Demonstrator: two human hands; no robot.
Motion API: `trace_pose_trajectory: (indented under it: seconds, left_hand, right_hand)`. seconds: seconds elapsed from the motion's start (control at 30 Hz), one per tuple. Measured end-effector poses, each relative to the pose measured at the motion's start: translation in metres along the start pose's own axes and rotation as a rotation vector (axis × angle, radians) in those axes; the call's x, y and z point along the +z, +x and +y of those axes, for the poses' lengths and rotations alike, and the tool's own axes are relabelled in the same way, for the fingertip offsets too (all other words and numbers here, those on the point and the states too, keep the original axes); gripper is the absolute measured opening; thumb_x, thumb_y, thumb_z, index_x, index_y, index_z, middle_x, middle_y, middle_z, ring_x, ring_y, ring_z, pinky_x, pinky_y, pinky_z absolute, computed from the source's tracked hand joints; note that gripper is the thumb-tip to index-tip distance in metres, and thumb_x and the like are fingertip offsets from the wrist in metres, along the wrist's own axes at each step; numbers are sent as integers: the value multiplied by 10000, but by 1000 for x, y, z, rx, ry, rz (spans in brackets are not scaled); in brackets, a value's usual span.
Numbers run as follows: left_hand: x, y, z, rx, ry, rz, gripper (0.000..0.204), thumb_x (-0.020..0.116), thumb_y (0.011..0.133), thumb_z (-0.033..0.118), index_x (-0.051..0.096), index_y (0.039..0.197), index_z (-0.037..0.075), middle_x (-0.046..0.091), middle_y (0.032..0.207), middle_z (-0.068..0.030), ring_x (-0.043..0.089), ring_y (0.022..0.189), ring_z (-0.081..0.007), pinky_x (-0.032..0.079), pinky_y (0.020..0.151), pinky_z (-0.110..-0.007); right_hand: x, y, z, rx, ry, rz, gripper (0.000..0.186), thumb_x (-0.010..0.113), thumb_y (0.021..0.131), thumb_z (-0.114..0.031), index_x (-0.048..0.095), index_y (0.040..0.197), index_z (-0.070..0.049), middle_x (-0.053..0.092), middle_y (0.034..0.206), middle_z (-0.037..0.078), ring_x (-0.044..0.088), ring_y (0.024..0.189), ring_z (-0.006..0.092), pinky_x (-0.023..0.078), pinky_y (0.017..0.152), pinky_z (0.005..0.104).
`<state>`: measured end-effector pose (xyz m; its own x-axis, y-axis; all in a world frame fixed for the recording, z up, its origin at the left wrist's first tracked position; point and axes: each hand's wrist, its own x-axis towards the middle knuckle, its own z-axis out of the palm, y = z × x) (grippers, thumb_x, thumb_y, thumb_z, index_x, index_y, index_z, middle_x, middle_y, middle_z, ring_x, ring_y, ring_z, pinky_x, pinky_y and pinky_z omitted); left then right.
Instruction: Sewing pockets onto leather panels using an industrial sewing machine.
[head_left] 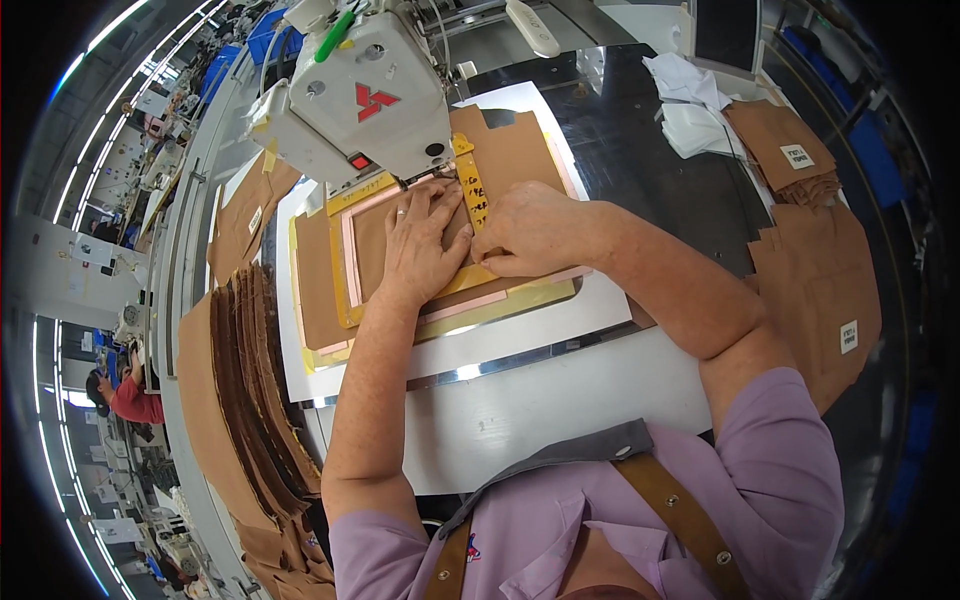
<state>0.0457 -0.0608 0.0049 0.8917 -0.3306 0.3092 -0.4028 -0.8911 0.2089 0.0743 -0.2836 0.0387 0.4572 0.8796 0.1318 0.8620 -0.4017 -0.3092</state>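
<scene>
My left hand [425, 240] lies on a brown fabric piece [372, 250] inside a yellow template frame [345, 300], its fingers stretched forward close to the needle area of a white sewing machine [370, 100]. My right hand [530, 230] is curled closed over the right bar of that frame. Its fingertips are turned under, so whatever they grip is hidden. A pale pink strip [350, 260] edges the opening around the fabric. Beneath the frame lie more brown fabric [510, 150] and a white sheet [600, 305].
Stacked brown fabric pieces [215, 380] hang along the left side. More brown pieces [815, 280] lie at the right, below white cloths [690, 100]. A green-handled tool [335, 37] rests on the machine head. Far left, a person in red [135, 400] sits among other machines.
</scene>
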Motion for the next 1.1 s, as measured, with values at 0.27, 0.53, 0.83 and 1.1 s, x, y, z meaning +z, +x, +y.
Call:
trace_pose_trajectory:
  seconds: [0.27, 0.53, 0.83, 1.1]
  left_hand:
    - [-12, -7, -2, 11, -135, -156, 394, 669, 932, 246, 714, 1302, 117, 611, 1439, -82, 559, 1338, -256, 272, 1200, -552]
    - [-3, -22, 8, 41, -55, 10, 448, 689, 930, 334, 709, 1316, 107, 587, 1478, -79, 537, 1378, -275, 259, 1206, -549]
    - [-7, -12, 8, -52, -120, -72, 589, 745, 905, 428, 665, 1374, 81, 562, 1512, -101, 511, 1409, -278, 253, 1203, -534]
    - [2, -2, -5, -93, -74, 68, 546, 775, 855, 447, 729, 1298, 131, 664, 1355, -120, 578, 1319, -288, 271, 1203, -526]
  right_hand:
    - [-5, 0, 4, 53, -56, 0, 243, 595, 931, -290, 804, 1017, -201, 771, 871, 75, 742, 850, 287, 575, 797, 446]
    - [12, 3, 16, 23, -149, 173, 251, 648, 941, -328, 788, 1075, -168, 721, 1036, 77, 682, 1065, 248, 541, 925, 428]
    - [19, 2, 27, 31, -139, 272, 302, 686, 936, -346, 779, 1133, -138, 665, 1132, 56, 627, 1172, 223, 516, 987, 403]
    - [18, 0, 40, 76, -151, 263, 349, 699, 954, -318, 753, 1209, -86, 704, 1222, 75, 618, 1194, 249, 454, 1067, 406]
